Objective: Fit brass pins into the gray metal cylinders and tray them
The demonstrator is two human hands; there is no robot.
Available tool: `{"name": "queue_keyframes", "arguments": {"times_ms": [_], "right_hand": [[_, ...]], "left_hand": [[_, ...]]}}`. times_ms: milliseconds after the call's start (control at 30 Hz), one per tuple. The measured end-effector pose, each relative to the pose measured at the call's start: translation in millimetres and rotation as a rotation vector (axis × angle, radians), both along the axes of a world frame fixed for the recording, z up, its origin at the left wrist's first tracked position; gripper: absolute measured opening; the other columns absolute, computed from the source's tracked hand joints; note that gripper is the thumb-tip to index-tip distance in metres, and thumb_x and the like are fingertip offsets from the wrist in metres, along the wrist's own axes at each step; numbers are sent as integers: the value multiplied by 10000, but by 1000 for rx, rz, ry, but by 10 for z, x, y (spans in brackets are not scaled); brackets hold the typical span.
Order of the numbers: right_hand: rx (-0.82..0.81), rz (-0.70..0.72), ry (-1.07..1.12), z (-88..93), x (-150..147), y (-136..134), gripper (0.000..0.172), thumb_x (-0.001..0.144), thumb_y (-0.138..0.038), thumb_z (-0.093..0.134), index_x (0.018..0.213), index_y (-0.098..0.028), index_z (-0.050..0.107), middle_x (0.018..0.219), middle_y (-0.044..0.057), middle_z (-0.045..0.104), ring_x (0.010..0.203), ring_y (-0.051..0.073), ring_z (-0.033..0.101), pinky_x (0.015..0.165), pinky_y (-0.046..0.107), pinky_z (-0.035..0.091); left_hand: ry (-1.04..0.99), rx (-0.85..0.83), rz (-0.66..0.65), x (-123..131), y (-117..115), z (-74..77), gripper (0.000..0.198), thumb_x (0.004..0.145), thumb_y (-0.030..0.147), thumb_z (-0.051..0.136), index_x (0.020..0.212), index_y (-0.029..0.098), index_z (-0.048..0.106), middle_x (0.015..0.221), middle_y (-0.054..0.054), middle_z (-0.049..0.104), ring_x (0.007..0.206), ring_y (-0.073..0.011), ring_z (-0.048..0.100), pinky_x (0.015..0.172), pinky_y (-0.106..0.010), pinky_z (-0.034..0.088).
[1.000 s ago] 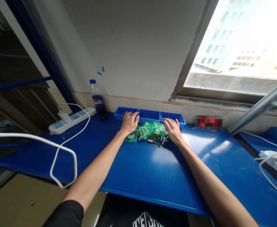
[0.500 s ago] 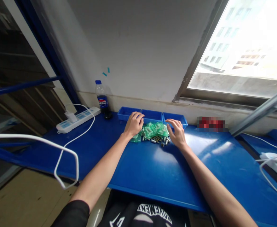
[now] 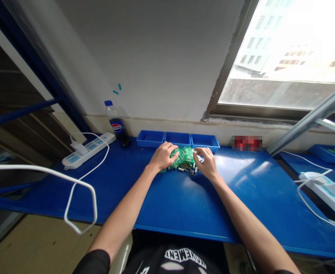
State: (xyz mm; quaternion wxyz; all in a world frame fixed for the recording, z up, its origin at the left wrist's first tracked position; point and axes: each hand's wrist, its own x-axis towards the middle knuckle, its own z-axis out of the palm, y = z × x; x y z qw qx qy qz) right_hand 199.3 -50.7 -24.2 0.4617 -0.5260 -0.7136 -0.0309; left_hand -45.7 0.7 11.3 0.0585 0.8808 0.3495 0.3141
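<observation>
in the head view, the bare left hand (image 3: 164, 156) arches over the left side of a heap of crinkled, translucent green plastic packets (image 3: 185, 154); the bare right hand (image 3: 207, 163) curls at its right edge. the hands are apart; whether either grips anything, i cannot tell. small silvery cylinders (image 3: 181, 169) lie before the heap on the smooth, glossy blue tabletop (image 3: 181, 205), shallow rectangular blue plastic bins (image 3: 178, 137) behind.

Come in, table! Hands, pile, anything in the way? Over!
Left hand and right hand at either side of green packets, grip unclear. Small metal parts on near side. Three blue trays behind, seemingly not in the way.
</observation>
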Motion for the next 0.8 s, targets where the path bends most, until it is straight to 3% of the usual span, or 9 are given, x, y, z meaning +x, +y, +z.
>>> {"name": "queue_keyframes", "arguments": {"times_ms": [133, 300, 533, 800], "right_hand": [[9, -7, 0, -34, 4, 6, 184, 1003, -358, 526, 1047, -238, 659, 840, 47, 668, 815, 239, 603, 850, 417, 504], [31, -22, 11, -30, 19, 12, 200, 1007, -366, 520, 1067, -239, 664, 828, 47, 658, 812, 241, 603, 847, 416, 512], [26, -13, 6, -19, 10, 37, 220, 1011, -376, 502, 1081, -245, 664, 884, 59, 698, 859, 255, 638, 894, 444, 517], [24, -24, 64, 38, -12, -1, 213, 1003, -357, 509, 1078, -238, 669, 910, 66, 706, 862, 245, 645, 885, 425, 530]], "left_hand": [[71, -22, -23, 12, -36, 12, 386, 955, 421, 625, 1252, 186, 697, 1116, -110, 713, 1076, -274, 631, 1020, -437, 525], [99, -41, -26, 29, -11, -76, 455, 889, 395, 713, 1300, 200, 683, 1098, -108, 684, 1090, -284, 621, 1011, -432, 538], [-113, -183, -50, 41, 75, -180, 495, 811, 315, 800, 1285, 226, 687, 1146, -86, 665, 1048, -242, 679, 986, -382, 562], [-358, -257, -40, 56, 113, -134, 478, 717, 285, 879, 1167, 213, 737, 1101, -79, 742, 1019, -250, 710, 949, -399, 574]]}}
